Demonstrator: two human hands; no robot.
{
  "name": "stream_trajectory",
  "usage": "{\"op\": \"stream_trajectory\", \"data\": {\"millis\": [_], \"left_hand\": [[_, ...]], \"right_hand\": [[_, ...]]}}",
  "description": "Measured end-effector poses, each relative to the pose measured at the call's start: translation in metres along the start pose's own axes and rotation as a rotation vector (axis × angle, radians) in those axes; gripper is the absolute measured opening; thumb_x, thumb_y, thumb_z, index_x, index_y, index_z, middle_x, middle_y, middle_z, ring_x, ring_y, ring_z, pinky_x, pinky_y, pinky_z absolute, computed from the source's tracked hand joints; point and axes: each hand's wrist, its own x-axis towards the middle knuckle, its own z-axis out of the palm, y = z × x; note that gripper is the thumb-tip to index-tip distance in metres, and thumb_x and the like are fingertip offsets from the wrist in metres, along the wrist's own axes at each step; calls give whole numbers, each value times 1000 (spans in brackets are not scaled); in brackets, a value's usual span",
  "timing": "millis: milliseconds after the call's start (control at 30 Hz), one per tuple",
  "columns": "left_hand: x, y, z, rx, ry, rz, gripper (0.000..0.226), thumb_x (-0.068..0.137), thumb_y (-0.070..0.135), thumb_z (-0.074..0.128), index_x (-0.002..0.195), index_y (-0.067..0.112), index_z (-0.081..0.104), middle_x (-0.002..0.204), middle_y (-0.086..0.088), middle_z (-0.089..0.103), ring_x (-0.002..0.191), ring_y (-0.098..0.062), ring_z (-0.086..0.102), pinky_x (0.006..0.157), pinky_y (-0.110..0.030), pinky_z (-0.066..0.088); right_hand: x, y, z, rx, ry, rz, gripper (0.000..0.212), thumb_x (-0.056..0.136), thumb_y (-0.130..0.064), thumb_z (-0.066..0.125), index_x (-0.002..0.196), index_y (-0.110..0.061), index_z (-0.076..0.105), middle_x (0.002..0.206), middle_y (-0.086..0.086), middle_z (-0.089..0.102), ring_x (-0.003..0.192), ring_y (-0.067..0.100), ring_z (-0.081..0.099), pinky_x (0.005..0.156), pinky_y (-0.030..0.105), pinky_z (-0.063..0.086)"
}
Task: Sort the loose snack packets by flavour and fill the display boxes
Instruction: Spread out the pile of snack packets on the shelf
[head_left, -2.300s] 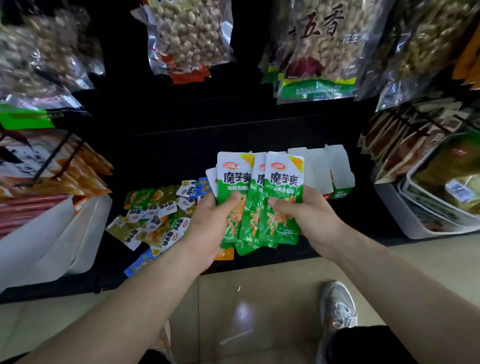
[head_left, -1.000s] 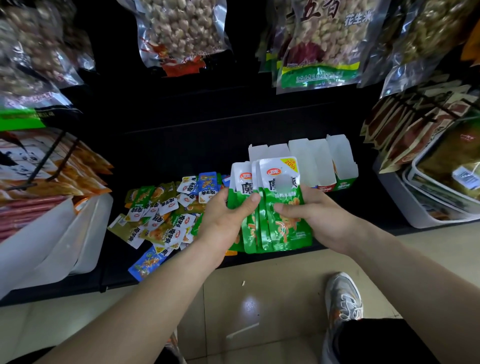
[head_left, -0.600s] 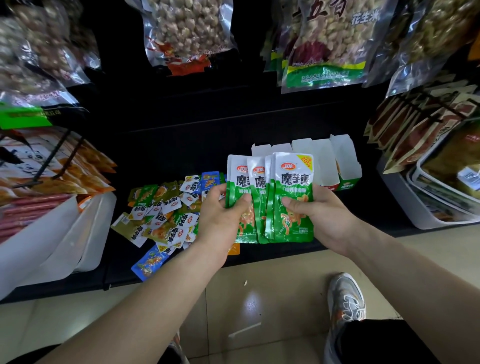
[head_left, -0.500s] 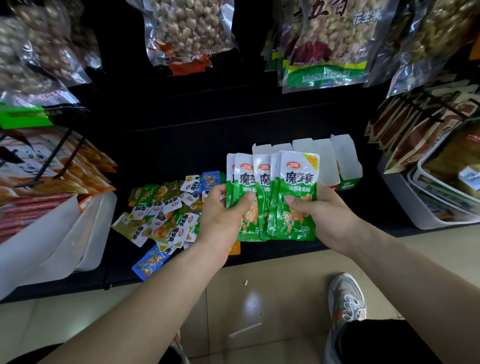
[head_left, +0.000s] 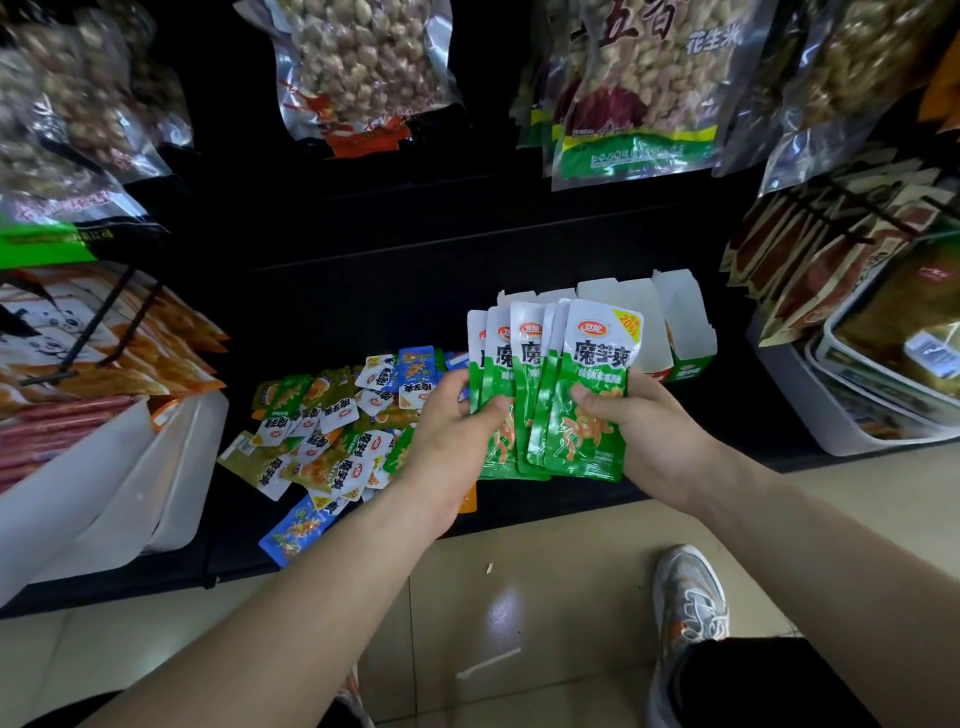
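Green packets fanned in both hands at the shelf front.

A grey shoe (head_left: 688, 592) stands nearest on the tiled floor (head_left: 545, 561). The left hand (head_left: 447, 436) and right hand (head_left: 649, 431) each pinch the lower half of the upright green packets (head_left: 582, 395), thumbs in front, over the black shelf (head_left: 566, 496). The loose packet pile (head_left: 332, 421) lies behind on the left, and white display boxes (head_left: 685, 332) stand behind the fan.
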Motion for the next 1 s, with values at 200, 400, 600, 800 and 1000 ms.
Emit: {"op": "stream_trajectory", "data": {"millis": [200, 400, 600, 800, 1000], "left_hand": [[-6, 13, 34, -88, -26, -57, 12, 104, 37, 51, 95, 41, 57, 71, 35, 68, 68, 20, 62, 64, -17, 51], [-33, 28, 72, 90, -117, 62, 39, 95, 40, 65, 130, 26, 54, 115, 6, 72, 102, -8, 70, 84, -25, 56], [-51, 44, 104, 259, -223, 122, 39, 91, 34, 73, 122, 34, 49, 106, 13, 71, 94, -3, 71, 82, -28, 56], [-42, 51, 121, 231, -260, 70, 48, 67, 34, 81, 111, 29, 61, 89, 10, 76, 79, -7, 75, 62, -26, 58], [4, 31, 163, 188, -259, -43, 45, 70, 28, 81, 111, 23, 63, 97, 0, 77, 82, -17, 76, 68, -32, 59]], "right_hand": [[-9, -7, 11, 89, -57, -4, 37, 94, -10, 65, 130, -11, 60, 125, 11, 70, 121, 36, 62, 107, 63, 42], [-38, -26, 2, 103, 42, -9, 38, 99, -1, 44, 136, 8, 50, 131, 37, 56, 110, 48, 61, 104, 63, 45], [-72, -44, -30, -33, 90, -67, 33, 101, -4, 41, 127, 12, 52, 100, 28, 59, 90, 35, 53, 88, 53, 48], [-79, -46, -60, -334, 53, -12, 29, 105, -27, 45, 131, -24, 55, 119, 6, 71, 106, 25, 70, 98, 50, 54], [-46, -62, -115, -735, 96, 43, 33, 104, -38, 46, 120, -13, 59, 103, 6, 67, 80, 21, 64, 71, 29, 50]]}}
